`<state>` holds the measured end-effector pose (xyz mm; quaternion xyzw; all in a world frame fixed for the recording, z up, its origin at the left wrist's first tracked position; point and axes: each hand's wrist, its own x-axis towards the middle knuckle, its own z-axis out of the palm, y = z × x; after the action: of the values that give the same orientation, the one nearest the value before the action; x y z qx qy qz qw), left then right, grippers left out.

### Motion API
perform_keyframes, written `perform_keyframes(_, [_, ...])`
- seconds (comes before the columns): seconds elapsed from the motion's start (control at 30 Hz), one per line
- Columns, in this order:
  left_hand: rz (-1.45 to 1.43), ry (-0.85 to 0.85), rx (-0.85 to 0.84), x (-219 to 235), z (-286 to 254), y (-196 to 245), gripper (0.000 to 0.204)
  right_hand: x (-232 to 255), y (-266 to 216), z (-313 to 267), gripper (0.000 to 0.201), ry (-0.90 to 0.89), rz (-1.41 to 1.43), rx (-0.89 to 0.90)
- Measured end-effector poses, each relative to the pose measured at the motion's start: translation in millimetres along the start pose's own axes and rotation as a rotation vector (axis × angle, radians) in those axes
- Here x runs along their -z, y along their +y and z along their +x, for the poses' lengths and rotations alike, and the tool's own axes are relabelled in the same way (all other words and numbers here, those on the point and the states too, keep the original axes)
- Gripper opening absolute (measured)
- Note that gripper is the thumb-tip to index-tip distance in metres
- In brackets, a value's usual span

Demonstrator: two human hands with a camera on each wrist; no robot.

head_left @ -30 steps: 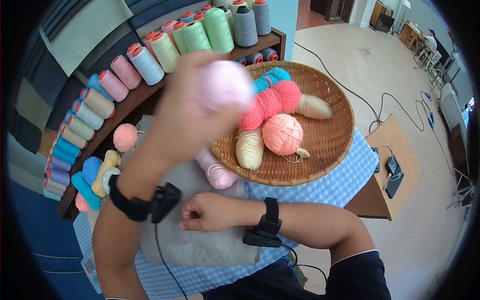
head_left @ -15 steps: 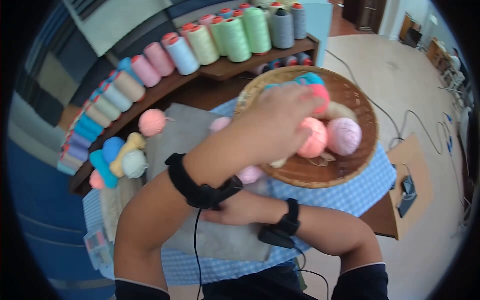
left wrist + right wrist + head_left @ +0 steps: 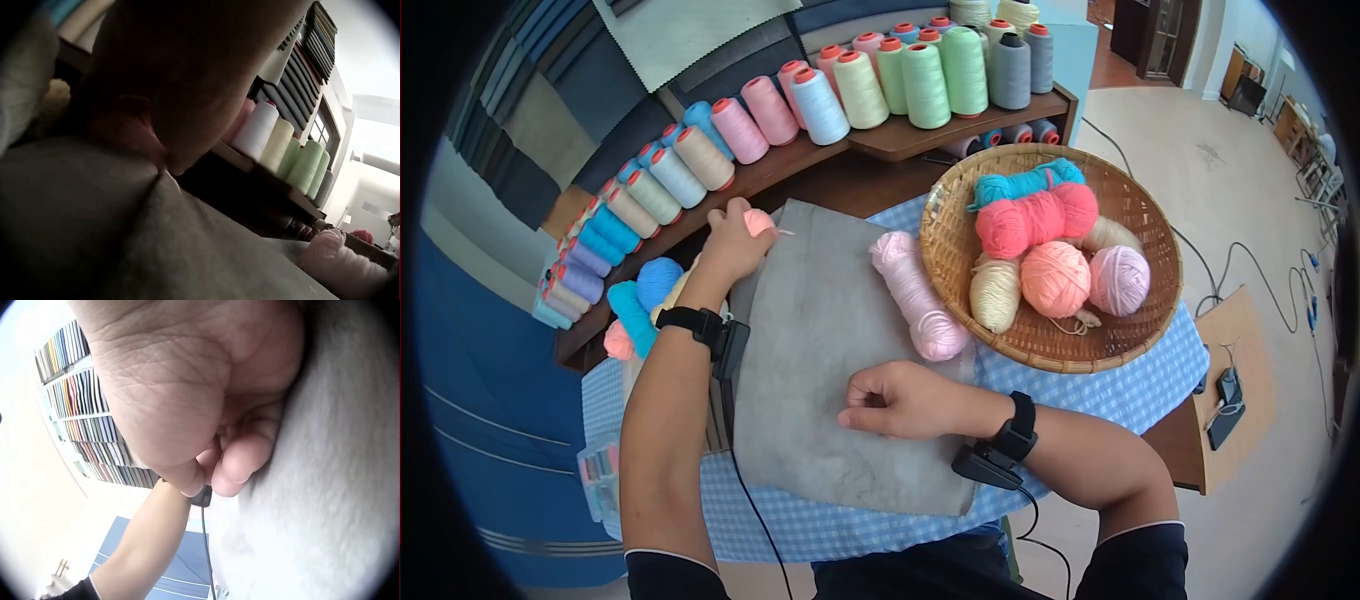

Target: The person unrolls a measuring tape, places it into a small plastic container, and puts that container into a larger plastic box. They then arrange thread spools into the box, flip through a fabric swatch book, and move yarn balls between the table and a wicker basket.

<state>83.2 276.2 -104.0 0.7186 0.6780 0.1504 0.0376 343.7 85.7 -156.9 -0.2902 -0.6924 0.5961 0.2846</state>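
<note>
At the left edge of the grey cloth [image 3: 830, 300], my left hand [image 3: 732, 245] grips a peach yarn ball [image 3: 758, 222], its loose end trailing to the right. In the left wrist view the peach ball [image 3: 128, 128] sits dimly under the palm. My right hand [image 3: 910, 400] rests on the cloth with loosely curled fingers, holding nothing; the right wrist view shows the curled fingers [image 3: 240, 456]. Between that hand and the basket lies a pale pink yarn skein [image 3: 918, 295]. The round wicker basket [image 3: 1135, 335] holds a pale pink ball [image 3: 1120, 280], a peach ball [image 3: 1055, 279] and several skeins.
Thread cones [image 3: 925, 85] line a curved wooden shelf [image 3: 800, 160] behind the table. Left of the cloth lie blue yarn [image 3: 660, 280], teal yarn [image 3: 633, 318] and other balls, partly behind the left forearm. A blue checked tablecloth [image 3: 800, 535] covers the table. A wooden stool [image 3: 1240, 370] stands at right.
My left hand carried a pale pink yarn ball into the basket, let it go, then moved back left to the peach ball. My right hand stays on the cloth.
</note>
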Motion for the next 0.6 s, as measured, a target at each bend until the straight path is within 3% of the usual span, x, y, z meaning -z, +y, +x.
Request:
perform_keyframes(0.07, [-0.018, 0.109, -0.148, -13.0, 13.6, -9.9, 0.059, 2.8, -0.5, -1.5, 0.028, -0.048, -0.008, 0.023])
perform_keyframes(0.17, [-0.076, 0.228, -0.201, 22.6, -4.5, 37.1, 0.062, 1.1, 3.8, -0.2, 0.028, -0.040, 0.009, 0.025])
perform_keyframes(0.23, [-0.137, 0.410, -0.452, 35.8, -11.8, 65.2, 0.066, 2.3, 2.2, -0.4, 0.028, -0.044, 0.020, -0.002])
perform_keyframes(0.37, [-0.450, 0.141, -0.980, 52.8, -70.0, 171.9, 0.068, 0.1, 7.1, 2.2, 0.028, -0.051, 0.030, 0.000])
perform_keyframes(0.5, [-0.630, -0.152, -1.133, 21.5, -114.4, 240.6, 0.066, -1.3, 4.5, -5.6, 0.023, 0.077, -0.092, 0.042])
perform_keyframes(0.53, [-0.639, -0.270, -1.182, 10.3, -117.2, 245.7, 0.068, -6.2, 17.9, 0.8, 0.021, 0.100, -0.063, 0.204])
perform_keyframes(0.6, [-0.557, -0.356, -1.166, -6.4, -122.4, 245.4, 0.070, -2.5, 27.4, 3.9, 0.021, 0.020, -0.066, 0.185])
